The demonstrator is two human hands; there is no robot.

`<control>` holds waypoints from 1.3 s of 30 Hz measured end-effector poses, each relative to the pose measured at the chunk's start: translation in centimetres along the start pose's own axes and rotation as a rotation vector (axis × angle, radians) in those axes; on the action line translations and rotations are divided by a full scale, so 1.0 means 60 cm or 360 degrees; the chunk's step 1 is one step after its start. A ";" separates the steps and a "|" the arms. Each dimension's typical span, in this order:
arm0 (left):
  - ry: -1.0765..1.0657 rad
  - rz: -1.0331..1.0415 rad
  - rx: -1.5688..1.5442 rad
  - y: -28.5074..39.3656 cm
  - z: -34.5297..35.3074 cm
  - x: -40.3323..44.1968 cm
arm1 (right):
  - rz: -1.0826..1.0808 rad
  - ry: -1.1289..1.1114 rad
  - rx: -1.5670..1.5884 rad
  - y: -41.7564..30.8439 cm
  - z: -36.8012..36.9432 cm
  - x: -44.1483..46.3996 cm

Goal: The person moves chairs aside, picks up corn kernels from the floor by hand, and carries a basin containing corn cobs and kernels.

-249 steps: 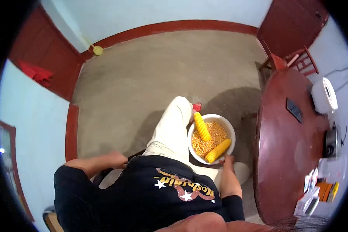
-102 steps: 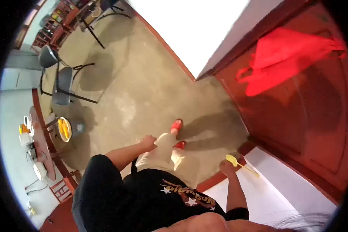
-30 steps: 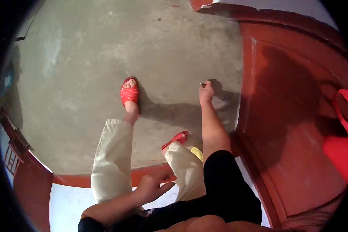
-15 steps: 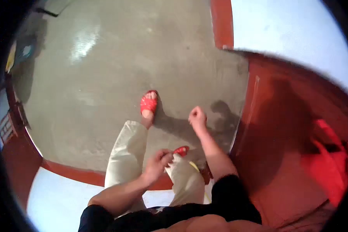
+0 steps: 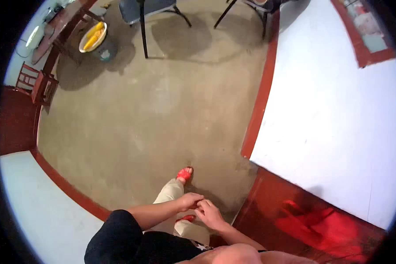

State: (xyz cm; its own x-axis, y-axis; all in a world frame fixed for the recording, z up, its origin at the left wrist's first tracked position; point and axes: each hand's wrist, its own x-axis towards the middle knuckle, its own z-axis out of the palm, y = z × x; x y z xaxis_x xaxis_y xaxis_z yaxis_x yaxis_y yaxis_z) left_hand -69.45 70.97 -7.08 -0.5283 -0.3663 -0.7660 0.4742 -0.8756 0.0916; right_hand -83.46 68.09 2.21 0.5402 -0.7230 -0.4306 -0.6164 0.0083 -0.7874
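My left hand (image 5: 191, 201) and my right hand (image 5: 210, 214) meet in front of my waist, their fingers touching. Both look closed, with curled fingers; whatever they might hold is too small or hidden to make out. Below them show my cream trousers (image 5: 169, 192) and red sandals (image 5: 184, 174), one foot ahead of the other on the floor (image 5: 149, 114).
A red-brown panel with red cloth (image 5: 323, 226) lies at right, beside a white wall (image 5: 325, 110). Ahead stand dark chairs (image 5: 152, 9). At far left are a basin (image 5: 82, 43) of long yellow things, a small wooden chair (image 5: 38, 86) and a table (image 5: 59, 28).
My hands were apart and have come together. The view has tilted up and moved forward, bringing the chairs and the basin into sight.
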 end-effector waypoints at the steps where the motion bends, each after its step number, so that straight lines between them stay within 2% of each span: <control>1: -0.0049 -0.0075 0.0158 0.036 0.010 -0.027 | -0.0005 -0.0081 0.0019 -0.027 -0.023 -0.002; 2: -0.0095 -0.0166 0.0309 0.071 0.017 -0.057 | 0.0009 -0.0169 0.0045 -0.054 -0.046 -0.008; 3: -0.0147 0.0140 0.0715 0.130 0.039 -0.121 | 0.0189 -0.0486 0.0183 -0.099 -0.077 -0.014; 4: -0.0057 0.0312 0.1171 0.143 0.012 -0.136 | 0.0203 -0.0469 0.0171 -0.139 -0.106 -0.025; 5: 0.0034 0.0338 0.1263 0.162 0.008 -0.172 | 0.0146 -0.0808 0.0014 -0.174 -0.131 -0.041; 6: 0.0199 0.0483 0.1559 0.198 0.038 -0.248 | 0.0086 -0.1143 -0.0154 -0.197 -0.150 -0.056; 7: 0.0312 0.0475 0.1943 0.196 0.015 -0.277 | 0.0090 -0.1122 -0.0162 -0.165 -0.131 -0.092; 8: 0.0280 0.0425 0.2045 0.201 0.007 -0.320 | 0.0673 -0.1050 0.0285 -0.094 -0.088 -0.139; 10: 0.0266 0.0279 0.2279 0.226 0.048 -0.421 | 0.1229 -0.0916 0.0749 -0.084 -0.093 -0.156; 11: 0.0282 0.0174 0.2415 0.237 0.070 -0.464 | 0.1108 -0.0969 0.0747 -0.118 -0.121 -0.139; 12: 0.0137 0.0281 0.2430 0.227 0.061 -0.493 | 0.1076 -0.1008 0.0895 -0.107 -0.122 -0.138; 14: 0.0105 0.0039 0.2440 0.232 0.100 -0.553 | 0.1048 -0.1039 0.1057 -0.137 -0.139 -0.125; 16: 0.0150 0.0097 0.2320 0.217 0.101 -0.571 | -0.0069 -0.1312 -0.0930 -0.244 -0.213 -0.052; 18: 0.0186 0.0122 0.2186 0.185 0.080 -0.581 | -0.0074 -0.1100 -0.0804 -0.273 -0.254 -0.029; 19: 0.0248 0.0275 0.2105 0.182 0.066 -0.568 | -0.0022 -0.0993 -0.0786 -0.294 -0.278 -0.019; 20: 0.0307 0.0424 0.2016 0.183 0.055 -0.553 | -0.0071 -0.0914 -0.0846 -0.280 -0.285 -0.009; 22: 0.0352 0.0399 0.1592 0.194 0.075 -0.548 | -0.0307 -0.0603 -0.0908 -0.289 -0.328 0.013; 24: 0.0698 0.0528 0.2281 0.264 0.131 -0.558 | -0.0386 -0.0494 -0.0938 -0.295 -0.364 0.052; 25: 0.0808 0.0378 0.2698 0.314 0.185 -0.575 | -0.0409 -0.0432 -0.0944 -0.290 -0.373 0.075; 26: 0.0808 0.0356 0.2702 0.345 0.207 -0.577 | -0.0499 -0.0281 -0.0919 -0.292 -0.387 0.092; 28: 0.0767 0.0666 0.2869 0.400 0.240 -0.567 | -0.0448 -0.0312 -0.0984 -0.302 -0.419 0.134; 30: 0.0697 0.0659 0.2881 0.441 0.261 -0.550 | -0.0500 -0.0338 -0.1049 -0.294 -0.448 0.175; 32: 0.0578 0.0388 0.2833 0.461 0.266 -0.541 | -0.0536 -0.0388 -0.1104 -0.292 -0.469 0.203; 34: 0.0598 0.0299 0.2697 0.474 0.258 -0.538 | -0.0582 -0.0490 -0.1120 -0.301 -0.494 0.240; 36: 0.0608 0.0236 0.2580 0.498 0.249 -0.532 | -0.0630 -0.0412 -0.1072 -0.311 -0.515 0.261; 38: 0.0310 0.0691 0.2408 0.527 0.236 -0.526 | -0.0654 -0.0360 -0.1022 -0.321 -0.534 0.284; 39: 0.0353 0.0763 0.2058 0.545 0.235 -0.514 | -0.0682 -0.0326 -0.0953 -0.330 -0.543 0.300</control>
State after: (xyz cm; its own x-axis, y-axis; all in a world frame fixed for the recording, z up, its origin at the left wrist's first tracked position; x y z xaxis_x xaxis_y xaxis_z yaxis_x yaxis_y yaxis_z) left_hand -47.55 49.21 28.50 -0.3231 -0.7587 -0.5657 -0.4675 -0.3918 0.7924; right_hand -80.21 32.37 24.41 0.8615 -0.4359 -0.2604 -0.5029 -0.6621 -0.5555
